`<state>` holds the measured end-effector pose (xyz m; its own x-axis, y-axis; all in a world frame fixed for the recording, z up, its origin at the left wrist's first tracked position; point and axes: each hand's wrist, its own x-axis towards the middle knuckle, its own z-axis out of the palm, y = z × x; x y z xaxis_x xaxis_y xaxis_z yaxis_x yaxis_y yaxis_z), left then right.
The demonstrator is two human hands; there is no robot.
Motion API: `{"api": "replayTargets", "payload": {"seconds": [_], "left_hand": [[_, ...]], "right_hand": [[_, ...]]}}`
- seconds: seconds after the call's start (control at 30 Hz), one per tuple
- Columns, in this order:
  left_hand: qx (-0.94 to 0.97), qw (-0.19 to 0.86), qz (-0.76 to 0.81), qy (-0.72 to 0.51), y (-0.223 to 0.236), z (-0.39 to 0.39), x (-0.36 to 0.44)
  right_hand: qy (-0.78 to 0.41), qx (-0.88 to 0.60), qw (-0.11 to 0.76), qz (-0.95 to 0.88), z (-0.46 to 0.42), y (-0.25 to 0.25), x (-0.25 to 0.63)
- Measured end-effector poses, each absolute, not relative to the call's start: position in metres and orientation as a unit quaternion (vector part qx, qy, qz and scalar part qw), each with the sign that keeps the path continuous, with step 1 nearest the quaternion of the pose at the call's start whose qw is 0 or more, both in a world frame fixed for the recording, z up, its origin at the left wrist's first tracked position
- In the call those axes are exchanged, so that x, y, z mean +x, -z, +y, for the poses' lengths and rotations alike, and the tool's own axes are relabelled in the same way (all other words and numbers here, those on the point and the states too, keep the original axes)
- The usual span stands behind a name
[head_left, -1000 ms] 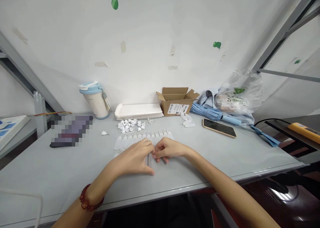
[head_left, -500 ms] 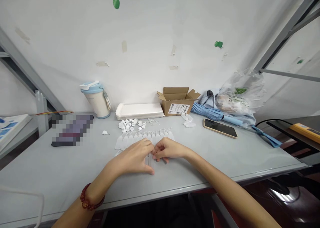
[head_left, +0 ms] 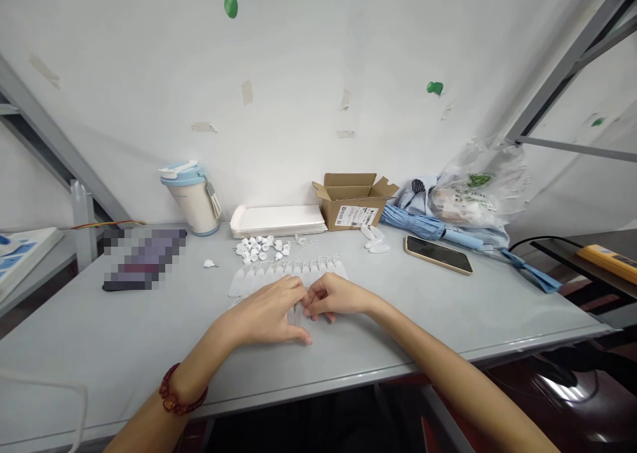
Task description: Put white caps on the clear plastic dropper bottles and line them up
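Just in front of the row of white tags (head_left: pixel 286 274), I see my left hand (head_left: pixel 263 317) and right hand (head_left: pixel 333 297), fingers pinching one small translucent piece (head_left: pixel 297 315); it looks mid-assembly and calls for fine alignment.

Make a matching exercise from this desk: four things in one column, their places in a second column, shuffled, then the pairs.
Things:
1. mug
2. phone
3. box
4. bracelet

Places:
A. on the left wrist
B. flat on the table, right of the hands
C. by the wall, left of the white trays
D. by the wall, between the trays and the blue umbrella

Pairs: 1-C, 2-B, 3-D, 4-A
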<state>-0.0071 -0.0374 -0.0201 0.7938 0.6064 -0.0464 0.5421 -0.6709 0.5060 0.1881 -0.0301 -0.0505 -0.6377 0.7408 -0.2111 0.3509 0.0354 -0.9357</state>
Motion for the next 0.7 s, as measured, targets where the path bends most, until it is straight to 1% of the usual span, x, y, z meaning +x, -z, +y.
{"api": "replayTargets", "payload": {"seconds": [0.13,0.27,0.33,0.4,0.47,0.53,0.6,0.63,0.7], "left_hand": [[0.91,0.243,0.314,-0.12,0.021,-0.033,-0.005],[0.893,0.186,0.349,-0.216,0.026,-0.017,-0.005],[0.883,0.156,0.369,-0.245,0.03,-0.005,-0.007],[0.874,0.128,0.392,-0.257,0.034,0.01,-0.008],[0.873,0.095,0.404,-0.256,0.04,0.025,-0.008],[0.874,0.064,0.416,-0.244,0.046,0.039,-0.007],[0.878,0.028,0.423,-0.222,0.051,0.051,-0.003],[0.879,0.015,0.431,-0.206,0.053,0.057,-0.001],[0.878,0.001,0.446,-0.175,0.054,0.065,0.003]], "right_hand": [[-0.565,-0.4,0.158,-0.704,-0.03,0.047,0.19],[-0.549,-0.418,0.146,-0.71,-0.026,0.034,0.2],[-0.535,-0.435,0.162,-0.706,-0.021,0.029,0.209],[-0.503,-0.458,0.197,-0.706,-0.015,0.027,0.219],[-0.428,-0.5,0.232,-0.716,-0.007,0.029,0.23],[-0.278,-0.576,0.231,-0.733,0.001,0.033,0.242],[-0.102,-0.654,0.184,-0.727,0.009,0.036,0.254],[-0.06,-0.678,0.168,-0.714,0.011,0.037,0.26],[-0.021,-0.705,0.142,-0.695,0.014,0.038,0.273]]}}
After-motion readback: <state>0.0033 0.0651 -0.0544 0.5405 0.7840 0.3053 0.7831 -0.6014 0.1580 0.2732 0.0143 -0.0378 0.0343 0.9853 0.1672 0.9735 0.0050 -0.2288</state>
